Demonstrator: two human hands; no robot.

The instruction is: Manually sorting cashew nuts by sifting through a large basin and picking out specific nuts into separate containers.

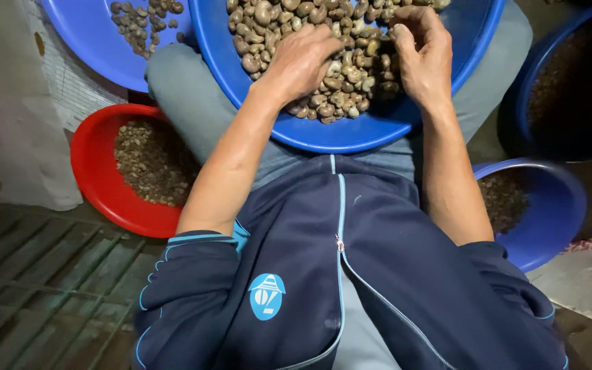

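Note:
A big blue basin (351, 133) rests on my lap, heaped with brown cashew nuts (340, 82). My left hand (299, 65) lies knuckles-up on the pile, its fingers curled down into the nuts. My right hand (423, 58) sits at the right side of the pile, fingers bent and pinched together over the nuts. Whether either hand holds a single nut is hidden by the fingers. My dark blue zip jacket (351, 274) fills the lower part of the view.
A second blue basin (94, 48) with a few nuts lies at the upper left. A red basin (94, 175) of small kernels sits left of my knee. Two more blue tubs (549, 219) (563, 75) stand to the right. A slatted floor (42, 281) is at the lower left.

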